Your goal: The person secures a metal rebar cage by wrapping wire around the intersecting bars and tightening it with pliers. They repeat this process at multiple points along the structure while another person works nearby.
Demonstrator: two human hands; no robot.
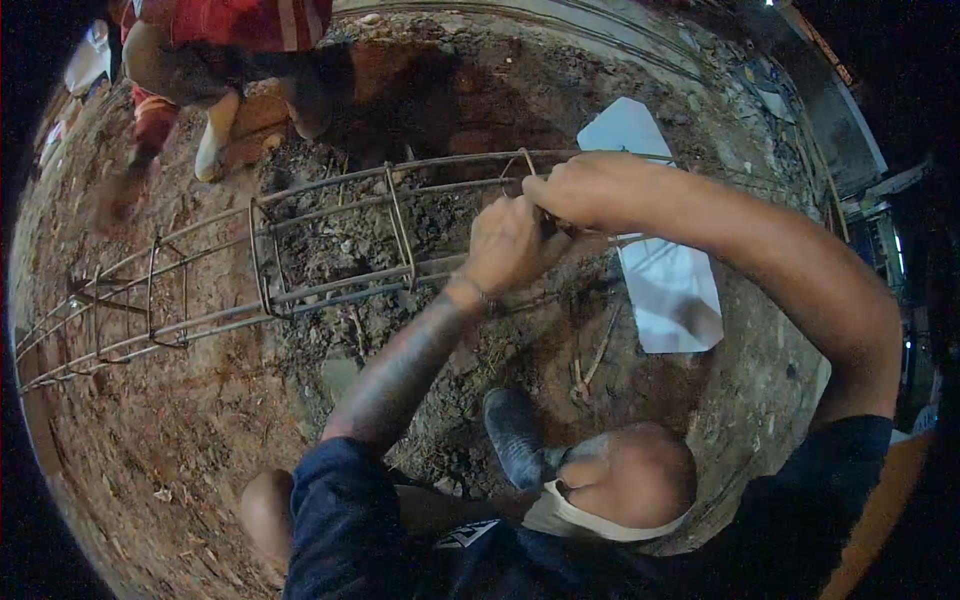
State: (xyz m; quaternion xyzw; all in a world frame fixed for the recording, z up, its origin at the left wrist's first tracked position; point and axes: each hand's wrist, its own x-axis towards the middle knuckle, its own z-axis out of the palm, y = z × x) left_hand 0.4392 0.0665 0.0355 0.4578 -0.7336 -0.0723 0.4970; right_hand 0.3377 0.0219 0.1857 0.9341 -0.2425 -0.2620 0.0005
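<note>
A long rebar cage (330, 290) of thin steel bars with square stirrups runs from the far left to just right of centre. My left hand (505, 240) is closed at the cage, its fingers curled against something dark that I cannot make out. Touching it from the right, my right hand (580, 190) is also closed, over the upper bars. A thin stirrup or wire end (527, 163) sticks up beside its fingertips. What lies between the two hands is hidden by the fingers.
A white board (672, 295) lies on the ground beneath the cage's right end. Rough soil (190, 420) surrounds the cage. Across from me, another person in red (240, 25) stands or crouches by the bars. My shoe (512, 435) is near the cage. Long rods (620, 45) lie behind.
</note>
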